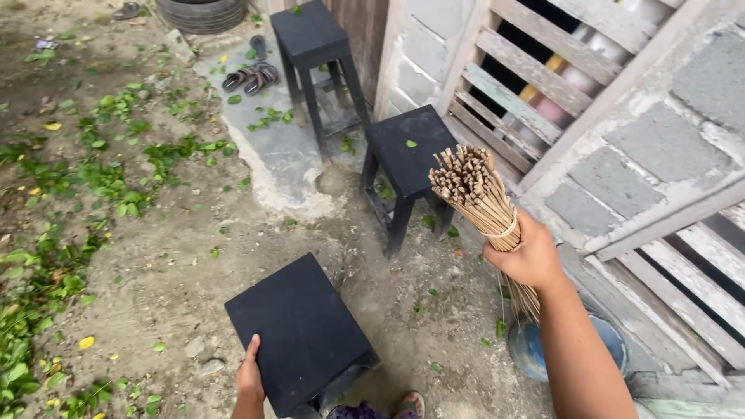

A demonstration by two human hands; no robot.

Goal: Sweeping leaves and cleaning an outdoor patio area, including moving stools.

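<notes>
My right hand (529,257) is closed around a bundle of thin tan sticks (475,194), bound with a band near my fist. The cut ends point up and to the left, and the rest hangs down behind my forearm. My left hand (250,377) rests on the near edge of a black square stool (299,330) just in front of me, fingers over its rim. My sandalled foot (410,405) shows beside the stool at the bottom.
Two more black stools stand ahead, a low one (410,147) and a taller one (310,35), by a wooden slatted fence (535,74) and a block wall (660,147). A blue round basin (528,349) sits under my right arm. Sandals (250,77) lie on a concrete slab, a tyre (202,12) behind.
</notes>
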